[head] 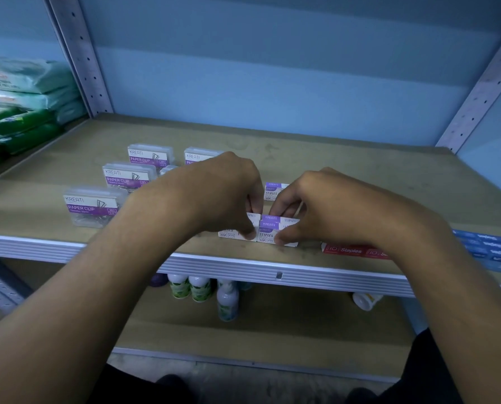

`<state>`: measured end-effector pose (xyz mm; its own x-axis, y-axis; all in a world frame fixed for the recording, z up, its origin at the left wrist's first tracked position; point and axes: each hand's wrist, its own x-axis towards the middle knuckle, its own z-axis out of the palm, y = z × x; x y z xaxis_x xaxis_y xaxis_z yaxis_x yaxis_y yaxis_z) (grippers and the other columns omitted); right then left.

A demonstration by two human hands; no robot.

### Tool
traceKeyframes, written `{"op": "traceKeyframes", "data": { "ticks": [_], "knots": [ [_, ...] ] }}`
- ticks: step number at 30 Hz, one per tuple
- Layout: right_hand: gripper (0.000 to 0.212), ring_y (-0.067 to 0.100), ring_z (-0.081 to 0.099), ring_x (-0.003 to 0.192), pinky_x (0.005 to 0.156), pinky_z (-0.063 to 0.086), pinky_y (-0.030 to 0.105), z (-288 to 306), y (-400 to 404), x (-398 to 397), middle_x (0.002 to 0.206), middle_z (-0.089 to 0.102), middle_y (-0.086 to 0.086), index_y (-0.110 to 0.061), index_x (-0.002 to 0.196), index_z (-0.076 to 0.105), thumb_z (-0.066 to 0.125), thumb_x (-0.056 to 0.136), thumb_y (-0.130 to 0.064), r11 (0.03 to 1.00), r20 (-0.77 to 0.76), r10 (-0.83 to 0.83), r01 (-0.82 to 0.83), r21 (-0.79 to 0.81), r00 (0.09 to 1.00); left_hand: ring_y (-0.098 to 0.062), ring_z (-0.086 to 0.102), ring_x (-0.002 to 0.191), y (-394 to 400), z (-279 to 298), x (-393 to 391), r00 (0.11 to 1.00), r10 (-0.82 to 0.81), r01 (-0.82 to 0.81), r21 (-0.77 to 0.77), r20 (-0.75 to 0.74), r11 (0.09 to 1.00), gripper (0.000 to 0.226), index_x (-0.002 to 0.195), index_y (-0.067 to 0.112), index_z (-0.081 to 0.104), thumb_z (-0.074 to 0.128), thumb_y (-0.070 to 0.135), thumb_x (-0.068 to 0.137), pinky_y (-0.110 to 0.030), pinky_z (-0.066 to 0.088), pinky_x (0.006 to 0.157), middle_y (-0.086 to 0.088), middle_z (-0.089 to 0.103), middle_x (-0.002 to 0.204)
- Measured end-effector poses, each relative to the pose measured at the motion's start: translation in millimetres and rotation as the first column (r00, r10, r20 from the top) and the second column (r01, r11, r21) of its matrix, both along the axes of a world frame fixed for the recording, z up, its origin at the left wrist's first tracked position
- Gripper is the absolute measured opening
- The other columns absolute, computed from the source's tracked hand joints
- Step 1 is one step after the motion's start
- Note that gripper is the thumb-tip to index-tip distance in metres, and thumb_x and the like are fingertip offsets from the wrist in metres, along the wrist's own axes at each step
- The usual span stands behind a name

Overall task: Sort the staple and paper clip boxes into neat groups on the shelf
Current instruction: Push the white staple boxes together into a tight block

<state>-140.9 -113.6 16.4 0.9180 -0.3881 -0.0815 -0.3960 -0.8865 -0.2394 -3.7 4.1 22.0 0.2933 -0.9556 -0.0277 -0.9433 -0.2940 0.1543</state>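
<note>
Both hands are on the white-and-purple staple boxes [268, 228] near the front edge of the shelf [272, 269].

- Left hand [223, 193]: fingers curled down over the left box of the cluster, thumb at its front face. Looks like a pinch grip.
- Right hand [328, 205]: fingers curled round the right stack, thumb pressed on the front lower corner. Looks like two or three boxes stacked; can't tell the exact count under the fingers.
- One more purple staple box [274, 191] sits alone just beyond the hands, apart from the cluster.
- Paper clip boxes [92, 207]: clear cases, spread in a loose diagonal to the left of and behind the left hand. Not yet squared up; at least one is partly hidden by the left hand.
- Red staple boxes [351, 251] lie under the right wrist at the shelf edge; blue boxes [488, 249] are further right.

Risks, as I judge them:
- The stack under the right hand is shallow and close to the lip. A push toward the person could tip a box off onto the bottles [199, 287] on the lower shelf.
- The right forearm crosses over the red boxes, so pulling back low could drag them off the edge.
- Squeezing the two halves together unevenly could skew the top box off the stack.
</note>
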Motion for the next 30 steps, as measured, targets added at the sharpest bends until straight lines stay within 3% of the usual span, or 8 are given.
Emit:
{"op": "traceKeyframes", "data": {
  "ticks": [2, 5, 7, 10, 14, 23, 26, 30],
  "knots": [
    [0.029, 0.001, 0.066, 0.085, 0.080, 0.056, 0.030, 2.8, -3.1, -1.7, 0.087, 0.074, -0.015, -0.036, 0.100, 0.077, 0.080, 0.076, -0.053, 0.998, 0.039, -0.030, 0.028, 0.048, 0.999, -0.004, 0.064, 0.086, 0.1, 2.2, 3.3, 1.000, 0.014, -0.015, -0.046, -0.022, 0.999, 0.036, 0.098, 0.033, 0.074, 0.084, 0.047, 0.066, -0.032, 0.055, 0.083, 0.017, 0.069, 0.092],
    [0.017, -0.002, 0.066, 0.087, 0.081, 0.053, 0.025, 3.7, -11.2, -2.4, 0.085, 0.073, -0.017, -0.035, 0.096, 0.076, 0.076, 0.082, -0.045, 0.996, 0.149, -0.070, 0.061, 0.065, 0.986, -0.004, 0.065, 0.085, 0.0, 6.0, 9.6, 0.999, 0.031, -0.036, -0.146, -0.037, 0.989, 0.027, 0.094, 0.032, 0.075, 0.081, 0.046, 0.071, -0.029, 0.054, 0.081, 0.017, 0.071, 0.088],
    [0.018, 0.001, 0.063, 0.101, 0.084, 0.047, 0.024, 0.4, -16.3, -0.6, 0.101, 0.070, -0.018, -0.037, 0.104, 0.073, 0.072, 0.086, -0.041, 0.998, 0.198, -0.069, 0.067, 0.016, 0.978, -0.005, 0.064, 0.091, -1.9, 6.4, 12.1, 1.000, 0.018, -0.020, -0.197, -0.015, 0.980, 0.026, 0.101, 0.029, 0.073, 0.077, 0.041, 0.078, -0.026, 0.051, 0.081, 0.014, 0.072, 0.097],
    [0.038, 0.011, 0.051, 0.124, 0.094, 0.039, 0.027, -6.5, -23.3, 3.4, 0.133, 0.055, -0.009, -0.042, 0.128, 0.060, 0.068, 0.090, -0.039, 0.996, 0.197, -0.080, 0.088, -0.031, 0.977, -0.010, 0.059, 0.110, -8.6, 0.1, 16.1, 0.999, 0.037, -0.030, -0.229, 0.025, 0.973, 0.041, 0.124, 0.029, 0.063, 0.072, 0.038, 0.085, -0.025, 0.045, 0.087, 0.011, 0.065, 0.122],
    [0.052, 0.015, 0.045, 0.133, 0.104, 0.040, 0.031, -15.0, -29.1, 10.5, 0.145, 0.047, -0.005, -0.039, 0.142, 0.049, 0.065, 0.093, -0.032, 0.994, 0.206, -0.101, 0.108, -0.026, 0.973, -0.021, 0.053, 0.125, -20.1, -13.9, 24.7, 0.997, 0.072, -0.064, -0.187, 0.036, 0.980, 0.050, 0.136, 0.032, 0.054, 0.068, 0.035, 0.087, -0.038, 0.045, 0.103, 0.001, 0.053, 0.141],
    [0.047, 0.016, 0.053, 0.125, 0.099, 0.043, 0.028, -28.6, -33.8, 25.2, 0.139, 0.057, -0.003, -0.033, 0.139, 0.055, 0.062, 0.094, -0.026, 0.992, 0.173, -0.119, 0.123, -0.012, 0.978, -0.029, 0.060, 0.111, -29.7, -27.2, 27.6, 0.993, 0.112, -0.109, -0.118, 0.018, 0.987, 0.037, 0.127, 0.029, 0.061, 0.058, 0.018, 0.092, -0.036, 0.050, 0.085, -0.007, 0.055, 0.129],
    [0.033, 0.016, 0.059, 0.112, 0.093, 0.049, 0.030, -31.1, -33.4, 28.1, 0.127, 0.064, -0.003, -0.035, 0.124, 0.065, 0.062, 0.093, -0.025, 0.991, 0.201, -0.128, 0.133, -0.014, 0.971, -0.029, 0.063, 0.103, -32.9, -28.3, 27.0, 0.993, 0.109, -0.103, -0.123, 0.043, 0.987, 0.036, 0.119, 0.030, 0.065, 0.055, 0.011, 0.091, -0.033, 0.049, 0.075, -0.006, 0.058, 0.120],
    [0.027, 0.018, 0.063, 0.100, 0.088, 0.055, 0.034, -36.2, -33.4, 32.7, 0.115, 0.068, 0.000, -0.036, 0.110, 0.072, 0.063, 0.090, -0.021, 0.984, 0.254, -0.167, 0.178, -0.020, 0.953, -0.030, 0.063, 0.102, -36.9, -25.3, 24.9, 0.991, 0.125, -0.118, -0.128, 0.047, 0.985, 0.040, 0.118, 0.031, 0.068, 0.053, 0.005, 0.091, -0.032, 0.048, 0.076, -0.007, 0.059, 0.119]
  ]
}}
